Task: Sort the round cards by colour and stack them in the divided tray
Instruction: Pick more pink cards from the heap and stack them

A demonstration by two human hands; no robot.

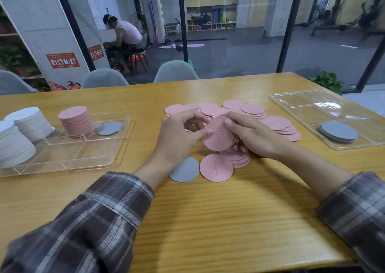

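Note:
Both my hands meet over a loose heap of pink round cards (277, 122) in the middle of the table. My left hand (179, 135) and my right hand (250, 133) together grip a small bundle of pink cards (217, 136), its top card tilted toward me. One pink card (216, 167) and one grey card (184, 169) lie flat just in front of the hands. The clear divided tray (68, 160) at the left holds a pink stack (76, 120), a grey card (109, 128) and two white stacks (27, 120).
A second clear tray (302, 104) stands at the right with a few grey cards (338, 131) in its near compartment. Grey chairs line the table's far edge. A person sits at a desk behind the glass wall.

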